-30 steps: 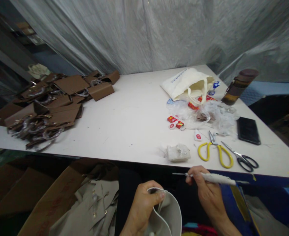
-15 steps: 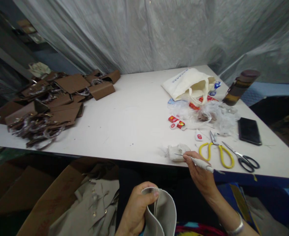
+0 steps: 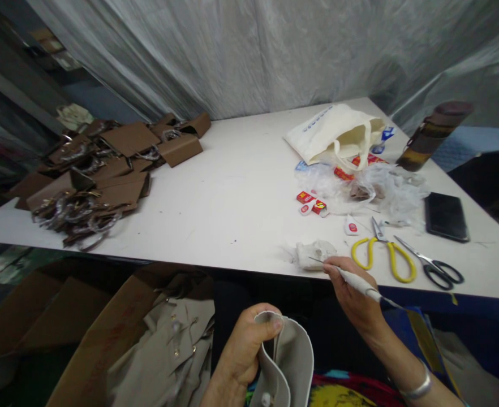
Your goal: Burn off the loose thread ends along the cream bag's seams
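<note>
My left hand (image 3: 243, 347) is closed on a pale grey leather-like piece (image 3: 298, 353), thumb inside its upper edge. The piece curves into an open fold, and a small white knob shows low on it. Over the table's front edge, my right hand (image 3: 357, 297) grips an awl (image 3: 353, 280) with a thin metal spike and a white wrapped handle. The spike points left, across the front of a lumpy white pad (image 3: 313, 252); whether it touches the pad I cannot tell. Yellow-handled scissors (image 3: 391, 263) and black-handled scissors (image 3: 440, 273) lie right of the pad.
Brown bag-like pieces with plastic-wrapped parts (image 3: 126, 141) are heaped on the table's left. At right are a cream tote bag (image 3: 317, 133), clear plastic (image 3: 385, 192), small red boxes (image 3: 311, 200), a bottle (image 3: 431, 138) and a phone (image 3: 447, 216). Below left, a cardboard box (image 3: 100, 333) holds beige pieces (image 3: 168, 345).
The whole view has shifted slightly, so the table's things sit a little farther right and higher. Both hands keep their holds, and the awl stays by the white pad.
</note>
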Motion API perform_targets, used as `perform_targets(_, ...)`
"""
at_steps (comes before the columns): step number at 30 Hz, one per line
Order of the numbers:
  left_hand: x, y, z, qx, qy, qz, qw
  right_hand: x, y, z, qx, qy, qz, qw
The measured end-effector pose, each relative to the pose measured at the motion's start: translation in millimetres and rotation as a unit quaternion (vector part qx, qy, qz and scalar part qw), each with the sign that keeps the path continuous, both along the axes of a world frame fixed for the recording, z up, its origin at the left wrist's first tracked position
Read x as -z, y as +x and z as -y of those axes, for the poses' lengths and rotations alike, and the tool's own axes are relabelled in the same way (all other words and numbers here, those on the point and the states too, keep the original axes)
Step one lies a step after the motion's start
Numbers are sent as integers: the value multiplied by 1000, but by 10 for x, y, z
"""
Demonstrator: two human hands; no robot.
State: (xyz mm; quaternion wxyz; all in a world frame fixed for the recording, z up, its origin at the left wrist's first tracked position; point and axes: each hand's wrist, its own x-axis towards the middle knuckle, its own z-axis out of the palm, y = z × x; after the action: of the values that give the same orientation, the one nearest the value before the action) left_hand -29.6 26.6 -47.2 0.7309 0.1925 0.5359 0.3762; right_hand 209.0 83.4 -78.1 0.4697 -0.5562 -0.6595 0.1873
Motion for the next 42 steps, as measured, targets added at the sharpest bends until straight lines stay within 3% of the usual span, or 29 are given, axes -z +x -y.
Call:
perform_targets(3,10,9,-4,-1,-7,5,1000,-101,-44,172,-16,-65,-99,993)
perform_targets(6,31,4,-12,7,-3,7,1000,-185,-117,339,-84,-162,-208,961)
perform_targets(11,32,-9,-16,24,-11,18,999,-229,-192,452,-144,-224,-262,928)
perform_targets(31,13,18,22,31,0,9,999,-228,-277,457,-195,-245,-251,916)
perform_targets(39,22,43,28,13,8,7,1000,-184,-281,480,-199,-221,-229,927)
perform_targets(42,48,36,31,-5,12,12,1000,-193,-250,504,-230,-190,-207,932)
